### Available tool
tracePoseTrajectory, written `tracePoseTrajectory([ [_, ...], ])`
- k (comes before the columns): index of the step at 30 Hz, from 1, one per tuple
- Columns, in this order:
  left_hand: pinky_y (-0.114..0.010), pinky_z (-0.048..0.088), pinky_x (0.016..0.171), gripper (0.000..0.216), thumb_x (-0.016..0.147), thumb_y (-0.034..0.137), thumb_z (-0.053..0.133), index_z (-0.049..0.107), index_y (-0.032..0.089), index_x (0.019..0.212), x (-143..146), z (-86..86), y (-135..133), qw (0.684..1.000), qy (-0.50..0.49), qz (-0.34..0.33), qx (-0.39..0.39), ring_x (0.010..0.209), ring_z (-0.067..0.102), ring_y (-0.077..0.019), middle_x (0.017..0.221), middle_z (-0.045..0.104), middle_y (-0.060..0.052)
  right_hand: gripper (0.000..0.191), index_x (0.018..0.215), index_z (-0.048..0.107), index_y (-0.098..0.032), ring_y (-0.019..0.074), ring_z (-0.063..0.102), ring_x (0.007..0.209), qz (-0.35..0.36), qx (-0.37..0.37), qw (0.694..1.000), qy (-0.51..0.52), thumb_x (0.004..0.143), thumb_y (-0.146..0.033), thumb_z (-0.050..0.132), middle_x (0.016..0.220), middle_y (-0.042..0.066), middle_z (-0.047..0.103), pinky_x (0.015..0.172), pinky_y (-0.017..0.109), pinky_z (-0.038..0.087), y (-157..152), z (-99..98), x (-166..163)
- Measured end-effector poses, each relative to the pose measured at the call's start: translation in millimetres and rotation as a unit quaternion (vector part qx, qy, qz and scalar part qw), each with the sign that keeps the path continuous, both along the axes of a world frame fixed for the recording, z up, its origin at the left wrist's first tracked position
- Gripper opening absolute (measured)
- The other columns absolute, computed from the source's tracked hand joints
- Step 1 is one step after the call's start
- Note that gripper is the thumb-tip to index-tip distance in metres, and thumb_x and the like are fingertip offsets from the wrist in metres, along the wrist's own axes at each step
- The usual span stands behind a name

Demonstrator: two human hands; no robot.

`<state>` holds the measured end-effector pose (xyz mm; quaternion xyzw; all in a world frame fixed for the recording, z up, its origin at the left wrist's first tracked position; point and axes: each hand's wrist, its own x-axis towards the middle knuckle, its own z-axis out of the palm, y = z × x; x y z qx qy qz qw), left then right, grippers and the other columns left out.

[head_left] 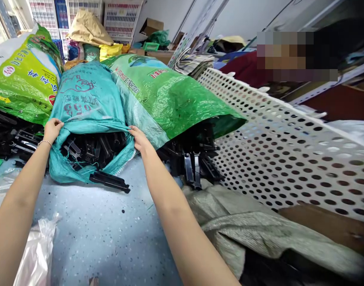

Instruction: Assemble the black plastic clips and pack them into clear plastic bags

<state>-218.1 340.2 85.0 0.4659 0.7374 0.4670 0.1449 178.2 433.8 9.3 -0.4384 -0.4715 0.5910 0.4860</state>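
Observation:
A teal woven sack [91,93] lies on its side with its mouth facing me. My left hand [52,130] pinches the left corner of its rim, and my right hand [137,138] grips the right corner. Between them the mouth gapes, showing several black plastic parts [95,147] packed inside. One long black plastic part [110,181] sticks out over the lower rim onto the floor. Loose teal threads hang across the opening. The deeper contents of the sack are hidden.
A green sack [170,95] spilling black parts [196,163] lies at right, against a white perforated panel [289,147]. Left is a yellow-green sack [24,75]. A grey woven sack [244,218] and clear plastic bag [35,250] lie nearer. Behind the panel is a person [342,51].

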Motion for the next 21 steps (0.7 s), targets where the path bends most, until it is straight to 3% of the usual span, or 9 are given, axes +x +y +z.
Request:
tracePoseTrajectory([
  [2, -0.039, 0.049, 0.099, 0.013, 0.085, 0.026, 0.063, 0.07, 0.016, 0.088, -1, -20.9, -7, 0.994, 0.111, -0.001, 0.0, 0.099, 0.064, -0.0253, 0.093, 0.07, -0.008, 0.032, 0.094, 0.057, -0.024, 0.0095, 0.057, 0.059, -0.016, 0.011, 1.0, -0.006, 0.066, -0.027, 0.073, 0.074, -0.009, 0.061, 0.061, 0.021, 0.051, -11, -8.4, 5],
  [5, -0.043, 0.04, 0.111, 0.029, 0.093, 0.035, 0.053, 0.074, 0.017, 0.1, 0, -34.5, -25, 0.974, 0.204, -0.094, -0.014, 0.118, 0.059, -0.0288, 0.112, 0.069, -0.013, 0.029, 0.094, 0.058, -0.025, 0.0103, 0.059, 0.065, -0.056, 0.036, 0.997, -0.027, 0.068, -0.031, 0.07, 0.078, -0.007, 0.062, 0.066, 0.023, 0.052, -26, -23.0, 6],
  [7, -0.047, 0.034, 0.117, 0.037, 0.091, 0.042, 0.056, 0.074, 0.016, 0.11, -3, -38.2, -44, 0.962, 0.237, -0.133, -0.028, 0.128, 0.052, -0.0319, 0.126, 0.064, -0.015, 0.028, 0.099, 0.062, -0.024, 0.0132, 0.064, 0.079, -0.089, 0.055, 0.994, -0.041, 0.074, -0.036, 0.066, 0.089, -0.002, 0.067, 0.077, 0.027, 0.054, -36, -33.7, 4],
  [9, -0.049, 0.03, 0.119, 0.039, 0.086, 0.044, 0.062, 0.074, 0.017, 0.112, -9, -40.8, -64, 0.966, 0.23, -0.109, -0.035, 0.134, 0.047, -0.0344, 0.135, 0.058, -0.016, 0.035, 0.111, 0.067, -0.023, 0.018, 0.065, 0.103, -0.118, 0.092, 0.985, -0.09, 0.081, -0.041, 0.059, 0.109, 0.004, 0.069, 0.094, 0.033, 0.053, -47, -45.2, 1],
  [12, -0.049, 0.037, 0.114, 0.024, 0.084, 0.037, 0.062, 0.072, 0.017, 0.091, -16, -40.3, -82, 0.991, 0.123, -0.033, -0.041, 0.128, 0.052, -0.0351, 0.118, 0.065, -0.017, 0.051, 0.132, 0.064, -0.02, 0.0244, 0.051, 0.135, -0.129, 0.156, 0.957, -0.21, 0.089, -0.044, 0.051, 0.139, 0.013, 0.06, 0.116, 0.044, 0.039, -66, -63.2, -3],
  [16, -0.044, 0.055, 0.085, 0.023, 0.086, 0.037, 0.061, 0.061, 0.018, 0.074, -11, -27.7, -64, 0.999, 0.005, 0.012, -0.048, 0.096, 0.068, -0.0314, 0.074, 0.066, -0.01, 0.064, 0.156, 0.039, -0.019, 0.024, 0.037, 0.149, -0.085, 0.189, 0.938, -0.277, 0.095, -0.037, 0.042, 0.16, 0.015, 0.043, 0.124, 0.051, 0.028, -90, -79.6, -10],
  [19, -0.035, 0.057, 0.07, 0.025, 0.086, 0.035, 0.061, 0.058, 0.017, 0.069, -3, -19.5, -42, 0.997, -0.045, -0.003, -0.055, 0.07, 0.067, -0.0219, 0.056, 0.058, -0.003, 0.068, 0.158, 0.034, -0.018, 0.0225, 0.036, 0.149, -0.071, 0.168, 0.942, -0.282, 0.091, -0.026, 0.042, 0.161, 0.014, 0.041, 0.124, 0.05, 0.027, -100, -76.0, -13],
  [21, -0.033, 0.057, 0.067, 0.022, 0.086, 0.032, 0.061, 0.058, 0.016, 0.072, -2, -20.1, -37, 0.997, -0.057, 0.003, -0.056, 0.065, 0.065, -0.0189, 0.055, 0.057, -0.002, 0.071, 0.157, 0.035, -0.015, 0.0251, 0.038, 0.148, -0.072, 0.154, 0.941, -0.292, 0.086, -0.021, 0.046, 0.159, 0.017, 0.043, 0.124, 0.052, 0.028, -108, -64.0, -11],
])
